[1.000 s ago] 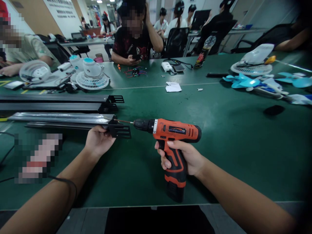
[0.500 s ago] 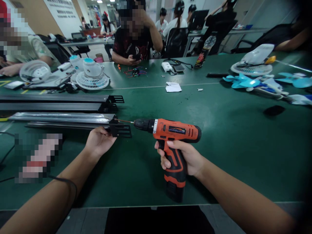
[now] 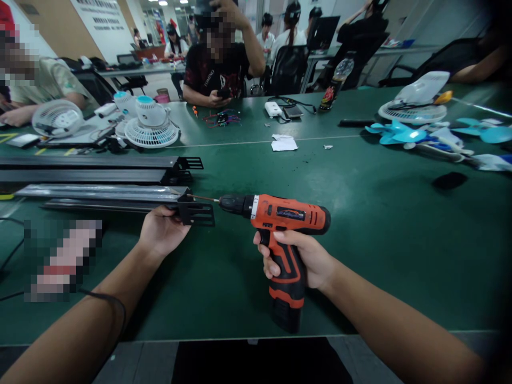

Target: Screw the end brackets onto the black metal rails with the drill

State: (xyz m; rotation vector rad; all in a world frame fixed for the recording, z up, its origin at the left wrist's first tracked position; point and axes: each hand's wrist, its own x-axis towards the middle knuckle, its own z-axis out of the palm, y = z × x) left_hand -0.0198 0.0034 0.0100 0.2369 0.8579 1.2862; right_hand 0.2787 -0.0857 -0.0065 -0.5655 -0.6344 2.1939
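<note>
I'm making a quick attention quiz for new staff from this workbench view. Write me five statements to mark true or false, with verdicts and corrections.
1. The right hand holds an orange and black drill. True.

2. The left hand grips the drill's battery. False: it holds the black slotted bracket at the end of the strips.

3. The drill bit points leftward in the picture, toward the strips. True.

4. The bottle is left of the white paper. False: it is farther right.

5. Light blue fan blades lie toward the right of the green table. True.
</note>
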